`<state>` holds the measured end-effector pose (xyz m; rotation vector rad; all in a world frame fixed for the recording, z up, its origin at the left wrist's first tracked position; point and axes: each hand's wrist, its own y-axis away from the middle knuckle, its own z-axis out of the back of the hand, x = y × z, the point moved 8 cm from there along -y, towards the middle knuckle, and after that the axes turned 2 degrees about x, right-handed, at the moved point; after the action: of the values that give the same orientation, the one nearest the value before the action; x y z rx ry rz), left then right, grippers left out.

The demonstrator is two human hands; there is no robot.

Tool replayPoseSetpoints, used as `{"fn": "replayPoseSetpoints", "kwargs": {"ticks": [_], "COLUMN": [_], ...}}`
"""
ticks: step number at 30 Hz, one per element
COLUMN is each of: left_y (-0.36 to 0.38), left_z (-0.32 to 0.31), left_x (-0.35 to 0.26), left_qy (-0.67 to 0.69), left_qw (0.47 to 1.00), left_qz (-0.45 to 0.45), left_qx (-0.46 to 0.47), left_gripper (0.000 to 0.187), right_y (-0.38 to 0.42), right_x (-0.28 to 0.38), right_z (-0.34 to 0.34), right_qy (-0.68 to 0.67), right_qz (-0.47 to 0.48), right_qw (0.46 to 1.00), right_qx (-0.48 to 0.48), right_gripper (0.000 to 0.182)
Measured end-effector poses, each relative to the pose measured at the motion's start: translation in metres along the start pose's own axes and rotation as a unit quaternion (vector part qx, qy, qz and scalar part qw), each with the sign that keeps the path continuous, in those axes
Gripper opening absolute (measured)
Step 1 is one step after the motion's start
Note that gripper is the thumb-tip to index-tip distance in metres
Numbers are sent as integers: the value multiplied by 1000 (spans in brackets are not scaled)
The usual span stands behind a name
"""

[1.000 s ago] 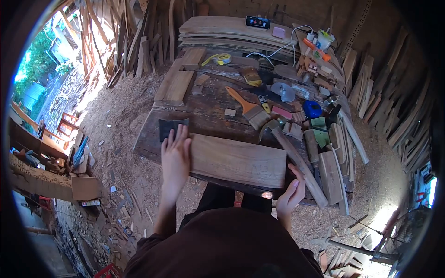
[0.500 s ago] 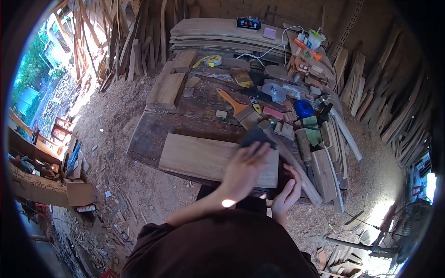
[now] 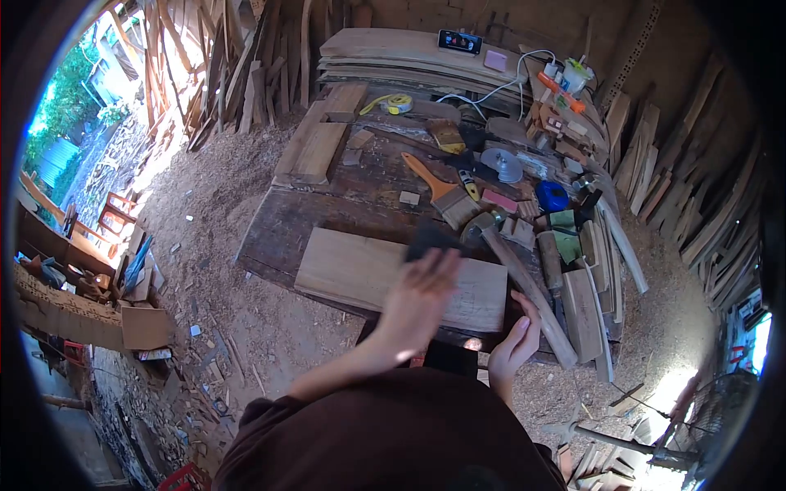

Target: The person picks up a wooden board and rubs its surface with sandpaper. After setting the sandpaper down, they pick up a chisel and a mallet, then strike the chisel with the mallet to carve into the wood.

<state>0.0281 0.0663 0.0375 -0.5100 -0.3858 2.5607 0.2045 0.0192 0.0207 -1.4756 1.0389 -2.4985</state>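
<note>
A flat wooden board (image 3: 352, 266) lies across the near side of the worktable. My left hand (image 3: 422, 295) lies on its middle, pressing a dark sheet of sandpaper (image 3: 434, 237) against the surface; motion slightly blurs both. At the board's right end, my right hand (image 3: 516, 344) is curled against the edge, its thumb toward me, holding it. A long wooden strip (image 3: 530, 299) runs just beyond the right fingers. Behind the board lie a wide paintbrush (image 3: 434, 184) with an orange handle and a small wood block (image 3: 409, 198).
A yellow tape measure (image 3: 399, 104), a blue tape measure (image 3: 552, 196) and a metal disc (image 3: 502, 165) lie farther back on the worktable (image 3: 270, 237). Stacked planks (image 3: 385, 49) carry a phone (image 3: 460, 41). Wood offcuts (image 3: 581, 315) crowd the right side.
My left hand and the sandpaper have slid left along the board. The right hand stays at the board's end. The whole view has shifted slightly.
</note>
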Motion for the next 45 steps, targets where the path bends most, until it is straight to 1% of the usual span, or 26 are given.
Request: {"fn": "replayPoseSetpoints", "kwargs": {"ticks": [1, 2, 4, 6, 8, 10, 12, 14, 16, 18, 20, 22, 24, 25, 26, 27, 28, 30, 31, 33, 35, 37, 38, 40, 44, 45], "left_y": [-12, -23, -39, -41, -36, -20, 1, 21, 37, 44, 29, 10, -15, -26, -33, -37, -37, -38, -38, -31, -15, 7, 18, 41, 42, 32], "left_z": [-14, -27, -39, -38, -29, -10, 12, 44, 62, 69, 50, 21, -7, -17, -26, -34, -38, -34, -26, -13, 7, 35, 44, 64, 59, 48], "left_x": [-20, -34, -60, -59, -48, -5, 45, 93, 121, 129, 108, 68, 20, -4, -20, -41, -55, -59, -49, -13, 35, 80, 96, 126, 120, 102], "left_qy": [22, 25, 112, 134, 153, 27, -30, -48, -78, -108, -82, -60, -45, -25, -20, 27, 74, 113, 96, 42, -8, -21, -25, -83, -126, -105], "left_qw": [999, 999, 990, 986, 983, 999, 995, 987, 981, 973, 985, 994, 999, 999, 999, 997, 991, 986, 990, 998, 998, 991, 991, 973, 961, 971], "left_qz": [-32, -36, -87, -94, -97, -4, 86, 146, 167, 185, 148, 79, 11, -25, -30, -66, -102, -116, -96, -38, 48, 121, 122, 201, 235, 203], "left_qx": [6, 5, -18, -14, -7, -24, -34, -48, -64, -81, -45, -40, -23, -6, -8, -27, -44, -47, -28, -8, -29, -44, -42, -71, -76, -69], "left_gripper": [41, 41, 42, 42, 43, 42, 42, 41, 42, 42, 41, 41, 43, 45, 45, 45, 44, 43, 43, 42, 40, 39, 39, 40, 41, 41], "right_y": [0, 2, 3, 6, 6, 4, 4, 4, 0, 0, 0, 1, 4, 5, 6, 6, 7, 5, 6, 10, 9, 9, 9, 8, 6, 6], "right_x": [1, -2, -5, -12, -13, -12, -12, -9, 0, 1, -2, -3, -8, -8, -9, -12, -12, -6, -9, -23, -22, -21, -20, -20, -13, -13], "right_z": [0, 0, 2, 4, 5, 3, 1, 0, -1, -3, -5, -6, -6, -5, -5, -5, -3, -2, -2, -4, -3, -3, -3, -4, -7, -7], "right_qy": [4, 1, 2, 10, 15, -30, -31, -36, -7, -1, 0, 6, -60, -55, -39, -24, 27, 40, 45, -83, -71, -63, -42, -25, -3, -5], "right_qz": [1, -11, -20, -53, -48, -40, -36, -33, -1, 0, -12, -8, -40, -38, -50, -63, -50, -50, -50, -85, -77, -70, -60, -52, -50, -54], "right_qw": [1000, 1000, 1000, 998, 998, 999, 999, 999, 1000, 1000, 1000, 1000, 997, 998, 998, 998, 998, 998, 998, 993, 994, 995, 997, 998, 999, 998], "right_qx": [-3, -8, -18, -23, -27, -22, -20, -14, -5, 2, 10, 14, -4, -6, 2, 8, 7, 5, 3, -21, -16, -10, -4, 4, 13, 12], "right_gripper": [34, 35, 36, 36, 36, 37, 37, 37, 37, 36, 36, 36, 36, 36, 35, 35, 34, 32, 32, 29, 28, 27, 27, 27, 27, 27]}}
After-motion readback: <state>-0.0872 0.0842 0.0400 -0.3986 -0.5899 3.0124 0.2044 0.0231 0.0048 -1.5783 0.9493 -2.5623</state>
